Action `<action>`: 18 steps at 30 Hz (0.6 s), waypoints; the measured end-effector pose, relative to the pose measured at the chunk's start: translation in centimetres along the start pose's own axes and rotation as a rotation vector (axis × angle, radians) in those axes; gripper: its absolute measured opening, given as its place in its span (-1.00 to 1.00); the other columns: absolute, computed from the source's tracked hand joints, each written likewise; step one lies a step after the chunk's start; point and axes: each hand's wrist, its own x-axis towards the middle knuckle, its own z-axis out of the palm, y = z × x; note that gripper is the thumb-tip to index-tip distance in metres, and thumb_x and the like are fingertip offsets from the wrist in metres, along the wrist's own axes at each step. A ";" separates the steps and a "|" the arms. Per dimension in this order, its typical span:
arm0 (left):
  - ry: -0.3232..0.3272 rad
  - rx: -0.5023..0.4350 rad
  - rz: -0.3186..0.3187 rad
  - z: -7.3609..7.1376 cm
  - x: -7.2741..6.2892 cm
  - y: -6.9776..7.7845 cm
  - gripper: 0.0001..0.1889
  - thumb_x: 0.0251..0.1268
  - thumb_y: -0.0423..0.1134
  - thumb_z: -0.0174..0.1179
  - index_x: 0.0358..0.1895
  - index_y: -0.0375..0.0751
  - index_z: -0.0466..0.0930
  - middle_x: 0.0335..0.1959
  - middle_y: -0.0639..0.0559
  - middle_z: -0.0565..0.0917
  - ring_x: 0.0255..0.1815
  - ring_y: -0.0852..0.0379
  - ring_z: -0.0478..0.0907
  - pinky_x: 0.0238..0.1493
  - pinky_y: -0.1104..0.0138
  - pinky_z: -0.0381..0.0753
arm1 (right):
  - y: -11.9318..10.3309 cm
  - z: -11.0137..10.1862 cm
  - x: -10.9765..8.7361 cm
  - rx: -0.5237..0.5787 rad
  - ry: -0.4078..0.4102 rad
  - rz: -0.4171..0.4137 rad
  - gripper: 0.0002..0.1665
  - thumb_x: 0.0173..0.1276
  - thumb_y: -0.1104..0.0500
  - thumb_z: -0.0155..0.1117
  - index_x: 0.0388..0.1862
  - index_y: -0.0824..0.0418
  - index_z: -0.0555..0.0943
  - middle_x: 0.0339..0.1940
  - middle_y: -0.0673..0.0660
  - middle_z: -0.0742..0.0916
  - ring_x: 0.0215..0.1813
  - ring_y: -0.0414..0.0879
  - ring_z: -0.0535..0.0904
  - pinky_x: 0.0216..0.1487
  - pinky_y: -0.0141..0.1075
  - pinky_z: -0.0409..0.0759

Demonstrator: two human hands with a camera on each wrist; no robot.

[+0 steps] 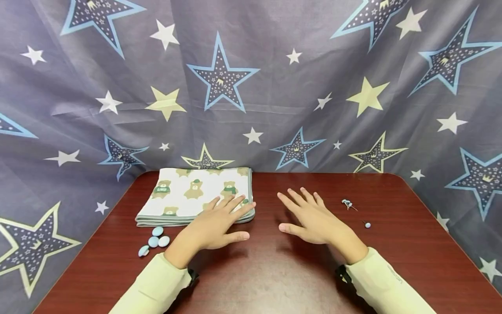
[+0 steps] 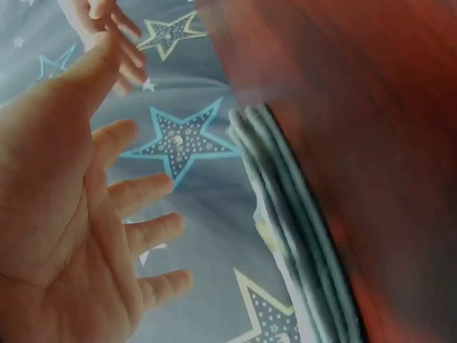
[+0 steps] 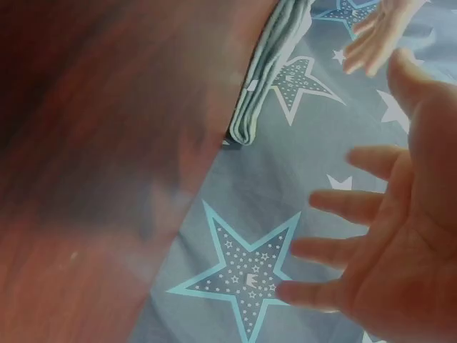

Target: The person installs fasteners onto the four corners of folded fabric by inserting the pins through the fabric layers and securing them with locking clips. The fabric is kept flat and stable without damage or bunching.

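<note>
My left hand (image 1: 213, 224) hovers palm down with fingers spread, its fingertips overlapping the right front of a folded cloth (image 1: 182, 203) in the head view. That cloth is white with brown bears and a grey-green edging, and its stacked layers (image 2: 300, 214) show in the left wrist view. Over the table, right of the cloth, my right hand (image 1: 315, 218) is spread as well and holds nothing. Several small, rounded blue and whitish pieces (image 1: 153, 241) lie left of the left wrist. Beyond the right hand are a small cluster of pale-headed pins (image 1: 347, 203) and a single blue-headed one (image 1: 367, 225).
A dark red-brown wooden table (image 1: 274, 279) with rounded far corners carries everything. Behind it and along its sides hangs a grey curtain (image 1: 270, 100) printed with stars. Each wrist wears a dark band at the pale sleeve's cuff.
</note>
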 end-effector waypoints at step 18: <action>-0.066 -0.151 -0.167 -0.1 -2.5 -8.4 -0.44 0.51 0.13 0.14 0.40 -0.09 0.51 0.35 -0.14 0.53 0.43 -0.23 0.37 0.29 -0.31 0.29 | -1.3 0.1 6.3 0.013 -0.141 -0.033 -0.24 0.51 -0.30 0.14 0.48 0.14 0.46 0.36 0.23 0.59 0.39 0.19 0.48 0.33 0.30 0.37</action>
